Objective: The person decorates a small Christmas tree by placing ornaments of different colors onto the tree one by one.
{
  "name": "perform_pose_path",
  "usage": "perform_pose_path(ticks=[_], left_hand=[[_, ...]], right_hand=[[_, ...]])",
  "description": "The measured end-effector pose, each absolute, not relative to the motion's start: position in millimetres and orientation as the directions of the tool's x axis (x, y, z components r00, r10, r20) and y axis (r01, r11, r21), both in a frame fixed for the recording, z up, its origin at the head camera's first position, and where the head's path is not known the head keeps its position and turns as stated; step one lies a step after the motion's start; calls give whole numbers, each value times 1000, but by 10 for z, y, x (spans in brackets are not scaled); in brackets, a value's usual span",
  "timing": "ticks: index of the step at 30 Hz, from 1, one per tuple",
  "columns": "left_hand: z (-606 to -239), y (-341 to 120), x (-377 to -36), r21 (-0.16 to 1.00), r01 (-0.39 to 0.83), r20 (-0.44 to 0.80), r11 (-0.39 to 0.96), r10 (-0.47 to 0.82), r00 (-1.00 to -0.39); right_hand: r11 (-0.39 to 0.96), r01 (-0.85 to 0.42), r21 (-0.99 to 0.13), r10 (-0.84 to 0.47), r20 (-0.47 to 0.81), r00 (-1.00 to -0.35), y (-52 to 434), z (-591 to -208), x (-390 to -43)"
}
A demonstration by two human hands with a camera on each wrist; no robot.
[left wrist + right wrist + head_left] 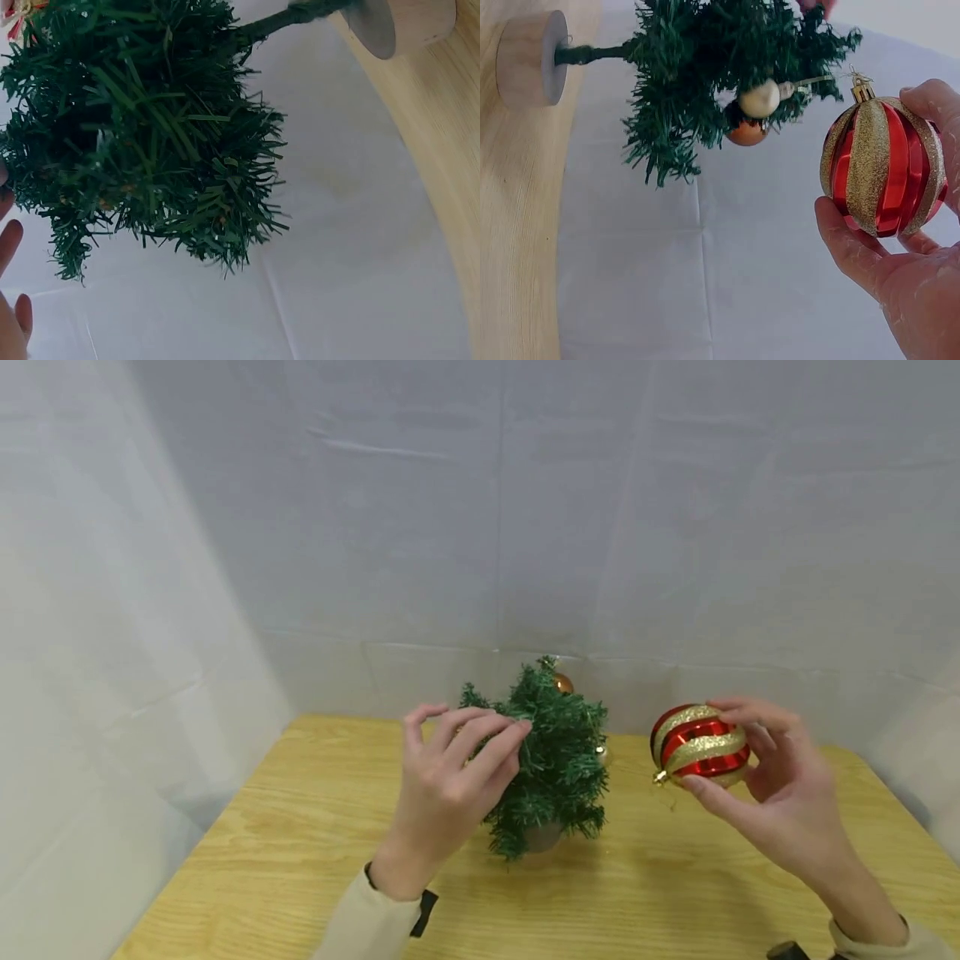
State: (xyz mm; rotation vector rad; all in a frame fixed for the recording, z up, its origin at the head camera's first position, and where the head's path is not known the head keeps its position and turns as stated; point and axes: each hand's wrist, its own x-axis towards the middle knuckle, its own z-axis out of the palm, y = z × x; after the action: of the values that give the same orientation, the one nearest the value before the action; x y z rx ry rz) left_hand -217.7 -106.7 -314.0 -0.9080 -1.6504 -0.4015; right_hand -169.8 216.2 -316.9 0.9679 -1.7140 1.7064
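Note:
My right hand (795,802) holds a large red bauble with gold glitter stripes (701,745) between thumb and fingers, right of a small artificial Christmas tree (562,768). The bauble's gold cap and thin hanging loop point toward the tree in the right wrist view. Over the tree's left side is my left hand (457,772), its fingers bent loosely and its thumb hidden in the head view. The left wrist view has its fingers (9,244) spread beside the branches. A pale gold bauble (759,100) and an orange-copper bauble (747,135) hang on the tree.
The tree stands on a round wooden base (526,61) on a wood-grain table (300,827). Behind and beside the table hangs a pale sheet (450,543). A dark object (787,952) shows at the bottom right edge.

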Motion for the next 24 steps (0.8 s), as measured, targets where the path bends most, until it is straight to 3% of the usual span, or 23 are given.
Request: perform_pose_path(ticks=[24], left_hand=[[-3102, -772, -2183, -189, 725, 922, 662, 373, -100]], right_hand=[[-121, -810, -574, -124, 818, -561, 1987, -3153, -1634]])
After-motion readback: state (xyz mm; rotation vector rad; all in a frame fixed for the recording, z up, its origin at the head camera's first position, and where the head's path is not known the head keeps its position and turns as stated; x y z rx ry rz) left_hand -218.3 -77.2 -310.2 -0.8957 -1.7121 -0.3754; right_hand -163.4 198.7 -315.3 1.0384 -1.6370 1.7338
